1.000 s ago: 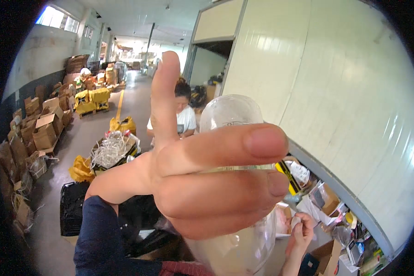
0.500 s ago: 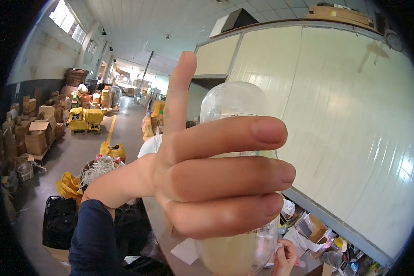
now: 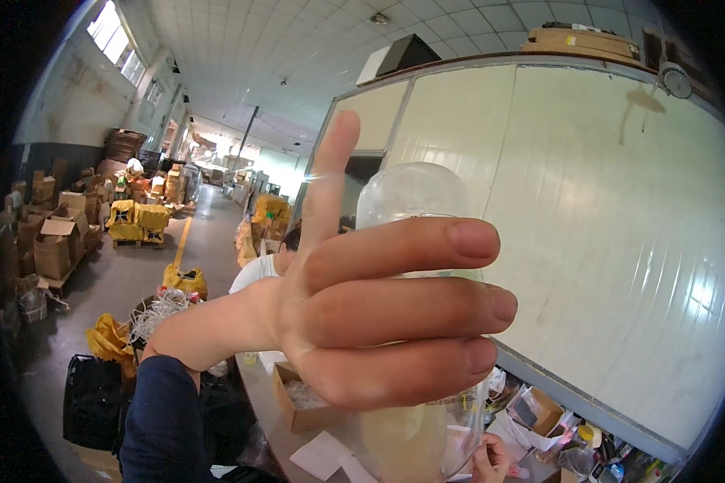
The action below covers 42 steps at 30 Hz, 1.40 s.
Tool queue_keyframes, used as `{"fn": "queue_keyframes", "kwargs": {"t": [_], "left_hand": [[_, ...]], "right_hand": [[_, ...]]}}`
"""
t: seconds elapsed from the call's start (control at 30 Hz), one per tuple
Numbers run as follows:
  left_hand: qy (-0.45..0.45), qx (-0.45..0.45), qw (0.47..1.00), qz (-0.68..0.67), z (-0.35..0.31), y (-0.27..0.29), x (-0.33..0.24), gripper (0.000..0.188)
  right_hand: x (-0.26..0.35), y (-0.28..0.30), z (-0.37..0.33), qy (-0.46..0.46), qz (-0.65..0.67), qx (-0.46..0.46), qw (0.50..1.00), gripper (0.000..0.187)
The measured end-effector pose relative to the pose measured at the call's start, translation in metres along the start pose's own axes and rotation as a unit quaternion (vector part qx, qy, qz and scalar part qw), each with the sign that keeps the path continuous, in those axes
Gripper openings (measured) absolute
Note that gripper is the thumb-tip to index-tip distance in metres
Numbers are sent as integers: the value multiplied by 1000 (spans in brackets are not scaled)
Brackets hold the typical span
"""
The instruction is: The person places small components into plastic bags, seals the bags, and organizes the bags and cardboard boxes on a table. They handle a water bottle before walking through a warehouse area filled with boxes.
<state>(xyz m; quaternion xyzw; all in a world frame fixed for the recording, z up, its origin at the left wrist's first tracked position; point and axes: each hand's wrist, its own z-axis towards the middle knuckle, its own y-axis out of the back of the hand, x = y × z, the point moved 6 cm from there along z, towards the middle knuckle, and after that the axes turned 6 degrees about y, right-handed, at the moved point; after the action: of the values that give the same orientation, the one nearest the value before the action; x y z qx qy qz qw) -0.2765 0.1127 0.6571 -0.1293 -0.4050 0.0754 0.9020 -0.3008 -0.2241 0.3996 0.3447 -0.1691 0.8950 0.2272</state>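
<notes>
My left hand (image 3: 395, 314) is raised close in front of me, back of the hand facing me. Three of its fingers lie across the front of a clear rounded container (image 3: 415, 189) and one digit points upward. The container stands upright, with a domed top, some print in its middle, and a pale yellowish lower part. Much of its middle is hidden by my fingers. Beside its lower right edge is my right hand (image 3: 491, 459), small in view, with fingertips pinched together. What they hold is too small to make out.
Below lies a table with an open cardboard box (image 3: 298, 414) and white paper (image 3: 321, 455). Loose items and boxes crowd the right, under a pale panel wall (image 3: 572, 225). A person in white (image 3: 254, 272) is behind my wrist. A black crate (image 3: 93, 402) stands lower left.
My view has shifted, uncovering the cardboard box and more of the person in white. The container's top and my raised digit sit slightly lower in view. My right hand is a little lower.
</notes>
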Motion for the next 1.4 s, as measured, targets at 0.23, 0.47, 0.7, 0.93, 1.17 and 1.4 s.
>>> {"fn": "queue_keyframes", "kwargs": {"t": [0.23,0.47,0.7,0.93,1.17,1.4], "left_hand": [[-6,-10,1000,-3,-4,4,3,26],[-16,-27,1000,-1,-8,4,8,23],[53,6,997,-50,-33,-5,7,25],[123,151,978,-77,-63,-3,7,21],[159,179,965,-107,-78,0,-3,27],[207,183,952,-135,-99,-4,-13,23]], "right_hand": [[-8,-7,0,-3,25,22,999,13],[-21,-13,2,8,8,14,1000,21],[-39,-16,1,-47,-1,38,998,23],[-40,-18,-3,-37,0,36,999,20],[-35,-23,-5,-26,-14,46,999,20],[-28,-31,-9,-84,44,44,995,21]]}}
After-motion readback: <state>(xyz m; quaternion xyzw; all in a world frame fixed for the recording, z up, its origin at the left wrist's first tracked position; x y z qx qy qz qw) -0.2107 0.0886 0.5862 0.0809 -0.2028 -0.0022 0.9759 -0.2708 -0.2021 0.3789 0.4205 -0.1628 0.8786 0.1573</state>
